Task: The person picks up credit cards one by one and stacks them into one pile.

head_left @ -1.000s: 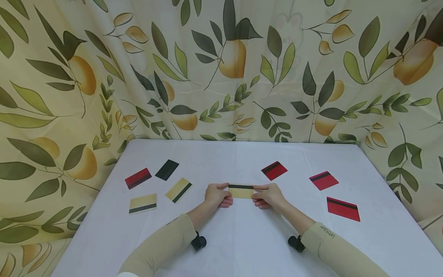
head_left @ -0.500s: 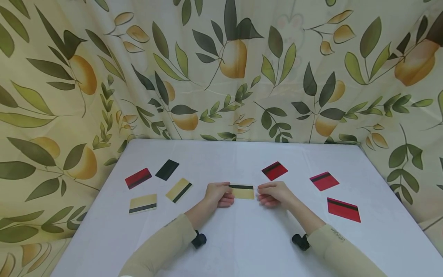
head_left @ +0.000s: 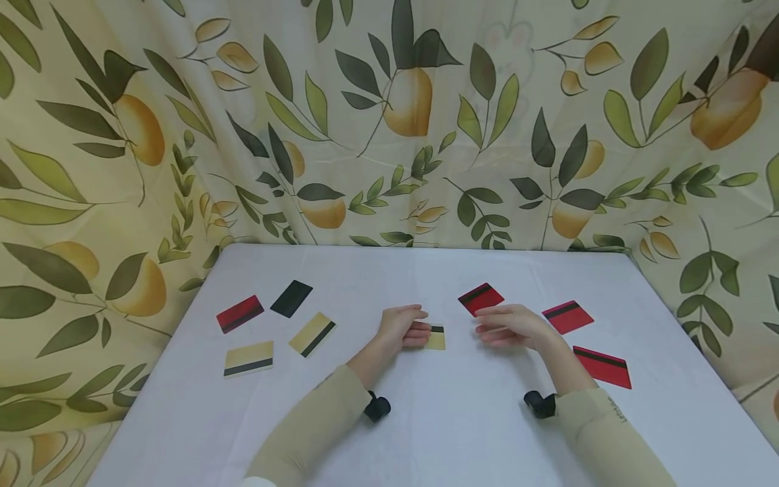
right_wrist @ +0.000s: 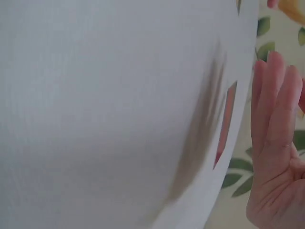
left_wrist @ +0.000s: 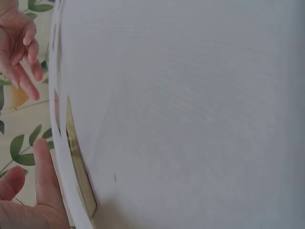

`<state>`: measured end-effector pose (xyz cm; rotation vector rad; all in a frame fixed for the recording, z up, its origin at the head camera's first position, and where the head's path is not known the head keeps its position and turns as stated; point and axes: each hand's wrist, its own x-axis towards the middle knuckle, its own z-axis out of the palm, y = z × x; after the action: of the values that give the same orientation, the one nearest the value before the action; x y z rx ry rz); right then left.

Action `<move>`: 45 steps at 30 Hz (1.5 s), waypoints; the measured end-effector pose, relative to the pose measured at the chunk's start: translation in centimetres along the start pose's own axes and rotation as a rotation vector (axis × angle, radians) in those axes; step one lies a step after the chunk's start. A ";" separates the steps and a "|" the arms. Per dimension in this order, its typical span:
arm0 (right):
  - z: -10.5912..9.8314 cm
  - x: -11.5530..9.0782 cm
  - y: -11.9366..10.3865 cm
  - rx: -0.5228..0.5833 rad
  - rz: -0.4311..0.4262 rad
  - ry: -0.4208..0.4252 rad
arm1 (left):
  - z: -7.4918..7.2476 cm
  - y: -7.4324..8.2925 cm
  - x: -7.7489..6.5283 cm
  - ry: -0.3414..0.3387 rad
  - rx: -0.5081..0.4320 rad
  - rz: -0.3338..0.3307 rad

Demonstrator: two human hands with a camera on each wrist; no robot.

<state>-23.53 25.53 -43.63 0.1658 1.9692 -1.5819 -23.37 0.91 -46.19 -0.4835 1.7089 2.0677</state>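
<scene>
A gold card (head_left: 436,338) with a dark stripe lies flat at the middle of the white table. My left hand (head_left: 400,327) hovers over its left part and hides that part in the head view. In the left wrist view the same gold card (left_wrist: 80,167) rests on the cloth, apart from my left hand's extended fingers. My right hand (head_left: 514,323) is raised to the right of the card, holding nothing; its fingers (right_wrist: 274,95) are extended in the right wrist view. Just beyond it is a red card (head_left: 481,296) with a black stripe, partly covered by the fingertips.
Two more red cards (head_left: 567,318) lie at the right, one partly behind my right wrist. On the left are a red card (head_left: 240,315), a black card (head_left: 291,298) and two gold cards (head_left: 312,334). A leaf-patterned curtain (head_left: 377,189) borders the white table (head_left: 414,419).
My right hand has let go of the gold card and moved right. My left hand has also released it and shifted right over it. The card stays on the table.
</scene>
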 end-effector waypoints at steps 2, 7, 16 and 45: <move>-0.7 0.0 0.2 0.008 0.002 0.003 | 0.5 0.0 0.1 -0.003 -0.001 0.005; -2.3 0.1 0.7 0.034 0.002 0.041 | 1.6 -0.2 0.6 -0.002 -0.018 0.006; -4.2 0.6 1.3 0.079 0.000 0.148 | 3.9 -0.1 1.3 0.052 -0.079 0.014; -6.1 3.5 0.3 0.063 -0.022 0.306 | 8.9 -1.9 2.2 0.224 -0.336 0.010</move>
<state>-28.48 30.28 -45.05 0.4362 2.1553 -1.7171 -24.34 10.18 -47.25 -0.8389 1.4796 2.3957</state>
